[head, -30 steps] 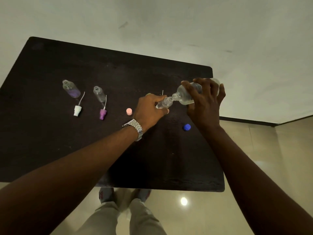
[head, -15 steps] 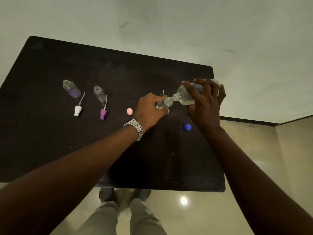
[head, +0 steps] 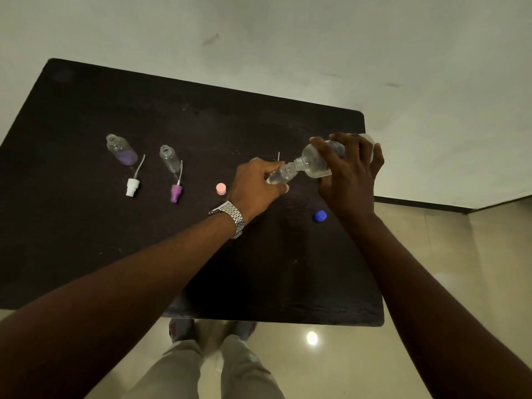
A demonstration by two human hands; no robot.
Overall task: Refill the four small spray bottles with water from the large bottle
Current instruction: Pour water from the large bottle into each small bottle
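Neck to neck — one tipped
My left hand [head: 254, 184] grips the small bottle [head: 277, 176], my right hand [head: 349, 180] grips the large bottle [head: 312, 165] — both just beyond the blue cap [head: 319, 216].

The left grip [head: 256, 185] holds a small bottle [head: 279, 176] tilted over the dark table [head: 86, 240]. The right grip [head: 351, 180] holds the big bottle [head: 315, 164] tipped down. The two bottle mouths touch. A silver watch [head: 231, 218] sits on the left wrist.

Far to the left stand two open bottles, a purple one [head: 122, 149] and a clear one [head: 170, 159]. A white top [head: 132, 187] lies by the purple one. A purple top [head: 176, 192] lies by the clear one. A pink cap [head: 221, 188] sits between the purple top and the left grip. A blue cap [head: 320, 216] lies near the right wrist.
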